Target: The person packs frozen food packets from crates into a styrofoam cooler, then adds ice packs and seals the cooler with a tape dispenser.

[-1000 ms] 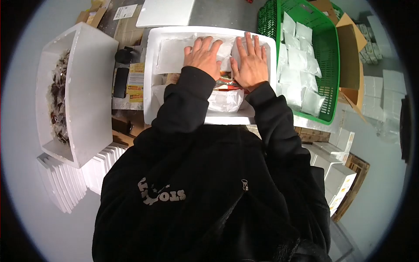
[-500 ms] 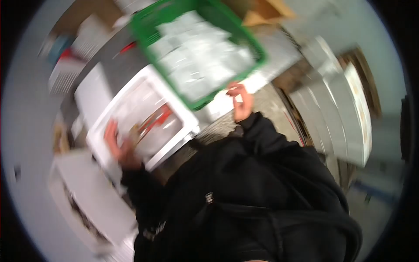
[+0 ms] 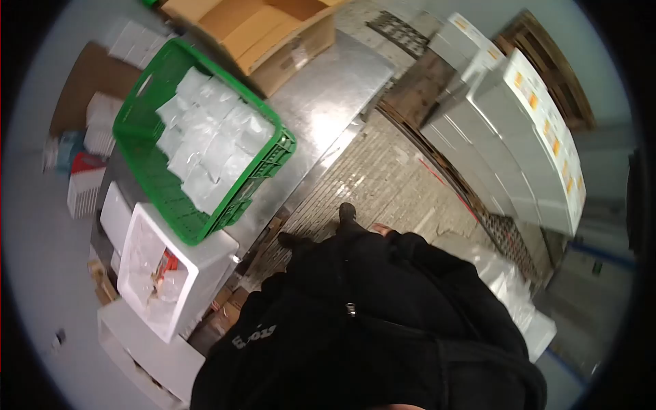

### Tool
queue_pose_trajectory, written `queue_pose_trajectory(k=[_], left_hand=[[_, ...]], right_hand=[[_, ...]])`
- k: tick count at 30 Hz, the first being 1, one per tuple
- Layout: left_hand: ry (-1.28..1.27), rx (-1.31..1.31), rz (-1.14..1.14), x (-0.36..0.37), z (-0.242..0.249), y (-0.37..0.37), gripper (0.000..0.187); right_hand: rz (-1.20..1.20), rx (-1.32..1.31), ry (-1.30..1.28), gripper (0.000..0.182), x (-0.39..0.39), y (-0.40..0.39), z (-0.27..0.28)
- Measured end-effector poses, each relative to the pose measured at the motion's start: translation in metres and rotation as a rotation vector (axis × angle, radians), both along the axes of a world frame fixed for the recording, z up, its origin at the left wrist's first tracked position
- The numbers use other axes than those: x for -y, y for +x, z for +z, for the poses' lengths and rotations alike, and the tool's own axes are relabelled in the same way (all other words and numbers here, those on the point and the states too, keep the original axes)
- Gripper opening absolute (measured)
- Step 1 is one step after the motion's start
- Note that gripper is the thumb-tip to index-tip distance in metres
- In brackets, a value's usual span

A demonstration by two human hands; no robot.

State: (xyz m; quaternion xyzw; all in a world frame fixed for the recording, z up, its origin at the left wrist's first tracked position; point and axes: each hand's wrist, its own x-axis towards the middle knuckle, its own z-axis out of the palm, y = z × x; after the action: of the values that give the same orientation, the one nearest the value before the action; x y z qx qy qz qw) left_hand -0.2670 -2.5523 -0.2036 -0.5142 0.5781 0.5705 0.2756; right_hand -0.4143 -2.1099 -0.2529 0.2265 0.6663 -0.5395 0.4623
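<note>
Packing room, head view: steel table (image 3: 328, 102) runs from 8 to 12 o'clock; tiled floor (image 3: 383, 178) at centre; stacked white cartons (image 3: 519, 130) on a pallet at 2 o'clock; open cardboard box (image 3: 273, 34) at 12. Green crate (image 3: 268, 160) at 10 o'clock on the table, full of clear sealed packs (image 3: 205, 143). White foam box (image 3: 208, 256) at 8 o'clock, touching the crate's near end, lid off, clear packs and something red-labelled inside. Second foam box (image 3: 137, 355) at 7 o'clock, lower down. Right hand (image 3: 383, 231): only a sliver of skin past the black sleeve, over the floor and well apart from the foam box; can't tell how open it is or whether it holds anything. Left hand hidden behind the torso. Handling, my read: foam shell is light but brittle, and the load inside makes it bottom-heavy; grip low under both short ends, not by the thin rim; packs look soft and slippery.
</note>
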Motion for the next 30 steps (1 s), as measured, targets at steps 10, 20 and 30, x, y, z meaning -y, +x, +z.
queue_pose_trajectory(k=[10,20,30], left_hand=[[-0.148,0.038,0.236,-0.061,0.045,0.089,0.051],[0.144,-0.042,0.607,-0.191,0.03,0.1,0.053],[0.036,-0.411,1.268,-0.159,0.064,0.187,0.046]], right_hand=[[0.18,0.211,0.023,0.065,-0.023,-0.053,-0.037],[1.298,0.343,-0.2,0.068,0.14,-0.12,0.036],[1.488,-0.256,-0.983,0.062,0.399,-0.013,0.362]])
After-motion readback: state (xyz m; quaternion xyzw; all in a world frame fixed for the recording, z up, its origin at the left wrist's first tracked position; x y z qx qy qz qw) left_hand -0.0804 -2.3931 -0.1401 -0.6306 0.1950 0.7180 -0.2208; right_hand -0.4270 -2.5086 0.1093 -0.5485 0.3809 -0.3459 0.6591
